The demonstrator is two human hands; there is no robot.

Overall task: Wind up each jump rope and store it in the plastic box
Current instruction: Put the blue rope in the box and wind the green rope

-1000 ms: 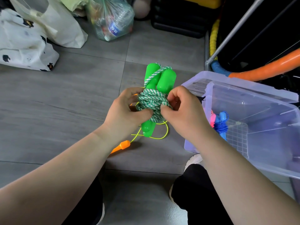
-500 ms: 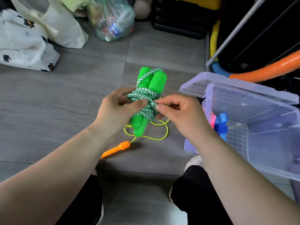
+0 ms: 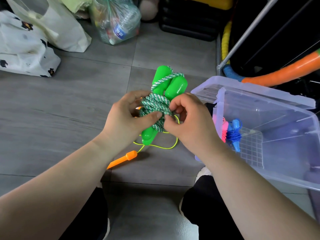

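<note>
Gripping the green rope with left hand, pinching a strand with right hand. Could easily spring undone without a tight tuck before hitting the box, tbh.

The two handles are glossy bright green, and the cord wound round them is twisted in green and white. On the grey, faintly streaked floor lie a neon yellow string and an orange handle. The box is clear with a lilac tint and holds a pink rope and a blue rope. The bag is white with black and orange blotches.
</note>
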